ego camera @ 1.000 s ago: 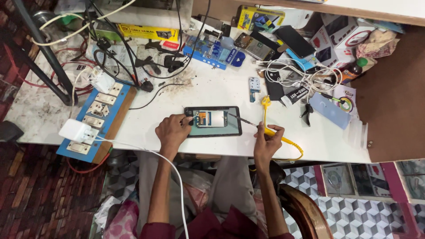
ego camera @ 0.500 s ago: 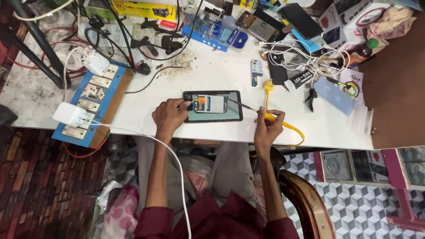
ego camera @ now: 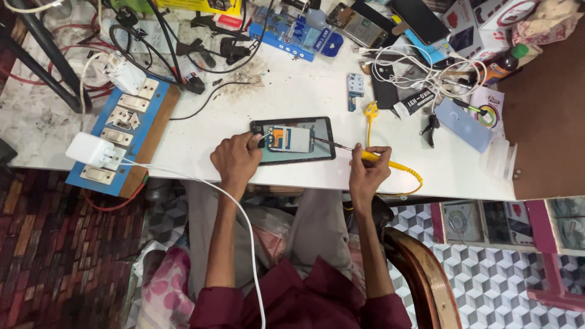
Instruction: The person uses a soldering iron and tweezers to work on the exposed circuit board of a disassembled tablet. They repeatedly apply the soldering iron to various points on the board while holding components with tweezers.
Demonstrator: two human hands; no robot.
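1. Gripping a yellow-handled soldering iron (ego camera: 373, 156) like a pen, the right hand (ego camera: 367, 170) sits just right of centre frame, fingers curled tight round the handle.
2. The iron's thin metal tip (ego camera: 326, 144) points left and meets the right edge of a small opened phone body with an orange and blue interior (ego camera: 290, 139).
3. That phone body lies on a dark rectangular work mat (ego camera: 295, 141) at centre frame, flat on the white worktable (ego camera: 304, 91).
4. The left hand (ego camera: 236, 162) rests at the mat's left end, fingers bent, thumb and fingertips pinching the phone's left edge.
5. A coiled yellow cable (ego camera: 409, 175) runs from the iron's handle towards the lower right, over the table's front edge.
6. A blue board carrying white wall switches and sockets (ego camera: 125, 137) lies at left of frame; a white plug-in adapter (ego camera: 90, 150) sits on its near end, and a white lead (ego camera: 237, 219) trails from it across the person's lap.
7. Black cables (ego camera: 164, 42) and a blue tool stand (ego camera: 292, 33) crowd the upper frame.
8. White cables (ego camera: 420, 67), dark phones (ego camera: 420, 21) and a pale blue flat case (ego camera: 464, 124) occupy the upper right.
9. A curved wooden chair back (ego camera: 426, 274) shows at lower right, above a patterned tile floor (ego camera: 499, 280).
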